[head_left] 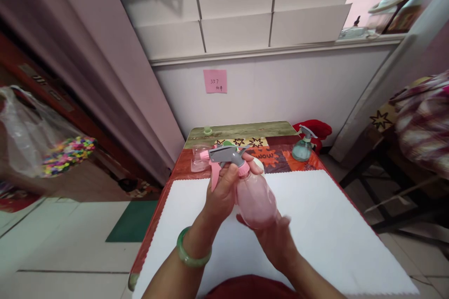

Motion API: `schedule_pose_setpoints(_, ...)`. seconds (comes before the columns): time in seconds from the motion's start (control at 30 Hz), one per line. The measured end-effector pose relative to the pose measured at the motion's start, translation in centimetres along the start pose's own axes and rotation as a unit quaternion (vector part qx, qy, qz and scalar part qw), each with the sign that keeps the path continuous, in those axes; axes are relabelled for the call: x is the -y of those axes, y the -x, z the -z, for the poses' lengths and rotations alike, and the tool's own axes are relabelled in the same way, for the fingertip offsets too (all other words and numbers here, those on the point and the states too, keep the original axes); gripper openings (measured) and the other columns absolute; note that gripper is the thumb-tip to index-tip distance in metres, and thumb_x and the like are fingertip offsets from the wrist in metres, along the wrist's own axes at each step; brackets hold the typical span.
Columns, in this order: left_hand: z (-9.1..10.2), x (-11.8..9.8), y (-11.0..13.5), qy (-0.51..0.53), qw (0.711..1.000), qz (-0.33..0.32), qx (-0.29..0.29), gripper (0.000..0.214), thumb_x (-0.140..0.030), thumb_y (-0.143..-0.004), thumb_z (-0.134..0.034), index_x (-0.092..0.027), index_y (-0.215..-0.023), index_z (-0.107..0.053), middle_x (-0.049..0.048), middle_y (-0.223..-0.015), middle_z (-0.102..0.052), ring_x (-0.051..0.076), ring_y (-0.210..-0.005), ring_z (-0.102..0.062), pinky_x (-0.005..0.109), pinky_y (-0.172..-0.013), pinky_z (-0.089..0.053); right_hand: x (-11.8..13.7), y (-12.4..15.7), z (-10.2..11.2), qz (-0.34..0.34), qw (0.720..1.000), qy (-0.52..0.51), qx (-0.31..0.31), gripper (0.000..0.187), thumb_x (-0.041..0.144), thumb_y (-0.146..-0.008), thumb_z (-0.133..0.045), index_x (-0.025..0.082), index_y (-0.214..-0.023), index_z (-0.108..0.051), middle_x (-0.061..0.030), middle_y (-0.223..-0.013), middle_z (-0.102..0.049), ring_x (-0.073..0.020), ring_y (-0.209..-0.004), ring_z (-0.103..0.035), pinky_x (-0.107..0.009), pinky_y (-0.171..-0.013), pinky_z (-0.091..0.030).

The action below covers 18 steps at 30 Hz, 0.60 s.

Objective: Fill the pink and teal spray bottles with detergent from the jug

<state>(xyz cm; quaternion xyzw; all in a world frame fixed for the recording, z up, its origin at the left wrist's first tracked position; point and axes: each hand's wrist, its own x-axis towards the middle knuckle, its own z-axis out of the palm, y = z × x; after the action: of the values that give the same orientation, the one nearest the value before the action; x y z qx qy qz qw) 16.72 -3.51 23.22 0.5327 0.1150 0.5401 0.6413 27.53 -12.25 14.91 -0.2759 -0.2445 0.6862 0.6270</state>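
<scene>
A round pink translucent spray bottle (pixel 256 201) with a grey and pink trigger head (pixel 228 154) is held tilted over the white mat. My left hand (pixel 224 191), a green bangle on its wrist, wraps round the neck and trigger area, its fingertips showing behind the collar. Below the bottle's base is my right hand (pixel 271 238), slightly blurred, with fingers spread and the thumb away from the bottle. Some of its fingers are hidden behind the base; whether they touch it I cannot tell. Part of a whitish round thing (pixel 259 164) shows behind my left fingertips.
A white mat (pixel 326 224) covers the table's near part. A teal spray bottle (pixel 302 148) stands at the back right, a clear pinkish container (pixel 199 161) at the back left. Near the far edge lies a small green cap (pixel 207 131). A stool (pixel 379 196) stands right.
</scene>
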Motion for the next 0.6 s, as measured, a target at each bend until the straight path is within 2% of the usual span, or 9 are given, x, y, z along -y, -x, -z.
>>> schedule_pose_setpoints(0.07,0.1,0.0,0.2,0.012,0.999,0.019,0.027,0.035,-0.046,-0.099,-0.051,-0.018,-0.113,-0.068,0.0111,-0.096,-0.071,0.028,-0.101,-0.066,0.040,-0.086,-0.052,0.6,-0.2,0.3,-0.138,0.986,-0.083,0.047,0.095,0.094,-0.072,-0.048,0.022,-0.133,-0.060,-0.0179,-0.127,-0.068,-0.0326,-0.102,-0.071,-0.039,-0.064,-0.060)
schedule_pose_setpoints(0.13,0.3,-0.1,0.4,0.007,0.998,0.042,0.044,0.039,-0.048,-0.097,-0.053,-0.017,-0.115,-0.067,0.0127,-0.098,-0.071,0.028,-0.096,-0.068,0.037,-0.078,-0.053,1.0,-0.3,0.6,-0.238,0.959,-0.124,0.093,0.099,0.097,-0.073,-0.038,0.016,-0.124,-0.065,-0.0202,-0.113,-0.073,-0.0223,-0.067,-0.072,-0.026,-0.042,-0.050)
schedule_pose_setpoints(0.17,0.4,-0.2,0.5,-0.002,0.998,0.052,0.045,0.040,-0.049,-0.096,-0.055,-0.017,-0.117,-0.067,0.0131,-0.099,-0.071,0.027,-0.092,-0.068,0.036,-0.075,-0.053,1.0,-0.3,0.7,-0.254,0.953,-0.130,0.102,0.098,0.096,-0.074,-0.039,0.015,-0.122,-0.066,-0.0198,-0.109,-0.074,-0.0177,-0.057,-0.068,-0.022,-0.036,-0.043)
schedule_pose_setpoints(0.2,0.5,-0.3,0.5,-0.011,0.998,0.056,0.041,0.041,-0.049,-0.096,-0.056,-0.017,-0.119,-0.066,0.0130,-0.098,-0.072,0.026,-0.088,-0.069,0.035,-0.071,-0.053,0.9,-0.3,0.7,-0.246,0.955,-0.131,0.098,0.094,0.094,-0.076,-0.042,0.015,-0.122,-0.066,-0.0190,-0.107,-0.074,-0.0151,-0.052,-0.065,-0.020,-0.033,-0.039)
schedule_pose_setpoints(0.27,0.6,-0.5,0.5,-0.028,0.998,0.047,0.017,0.037,-0.047,-0.096,-0.056,-0.018,-0.118,-0.067,0.0112,-0.096,-0.073,0.024,-0.083,-0.069,0.034,-0.071,-0.053,0.6,-0.1,0.5,-0.182,0.974,-0.121,0.064,0.084,0.086,-0.077,-0.053,0.016,-0.123,-0.066,-0.0166,-0.104,-0.075,-0.0155,-0.055,-0.065,-0.020,-0.036,-0.042)
schedule_pose_setpoints(0.33,0.5,-0.8,0.2,-0.037,0.999,0.016,-0.010,0.030,-0.042,-0.098,-0.055,-0.020,-0.113,-0.069,0.0090,-0.094,-0.074,0.023,-0.088,-0.069,0.035,-0.081,-0.052,0.2,0.2,0.2,-0.101,0.990,-0.096,0.032,0.074,0.074,-0.075,-0.070,0.021,-0.127,-0.064,-0.0130,-0.106,-0.075,-0.0194,-0.067,-0.069,-0.024,-0.046,-0.051)
schedule_pose_setpoints(0.4,0.4,-1.1,-0.3,-0.032,0.999,-0.010,-0.029,0.026,-0.038,-0.098,-0.056,-0.021,-0.109,-0.072,0.0080,-0.097,-0.075,0.023,-0.098,-0.069,0.038,-0.094,-0.050,0.0,0.4,0.0,-0.042,0.997,-0.069,0.018,0.074,0.062,-0.069,-0.081,0.027,-0.132,-0.061,-0.0098,-0.115,-0.073,-0.0227,-0.081,-0.071,-0.029,-0.058,-0.056)
schedule_pose_setpoints(0.47,0.5,-1.4,-0.8,-0.005,0.998,-0.030,-0.052,0.024,-0.038,-0.096,-0.061,-0.021,-0.108,-0.073,0.0078,-0.103,-0.074,0.024,-0.103,-0.068,0.040,-0.099,-0.049,0.1,0.5,0.0,-0.022,0.998,-0.048,0.017,0.079,0.057,-0.065,-0.085,0.031,-0.135,-0.059,-0.0082,-0.125,-0.069,-0.0242,-0.090,-0.070,-0.031,-0.065,-0.057)
schedule_pose_setpoints(0.6,1.3,-2.2,-1.7,0.101,0.985,-0.042,-0.130,0.029,-0.043,-0.085,-0.075,-0.022,-0.105,-0.073,0.0041,-0.103,-0.073,0.020,-0.096,-0.068,0.038,-0.093,-0.054,0.3,0.4,0.7,-0.020,0.999,-0.025,0.020,0.085,0.055,-0.064,-0.085,0.032,-0.140,-0.056,-0.0085,-0.134,-0.065,-0.0250,-0.093,-0.069,-0.032,-0.066,-0.055)
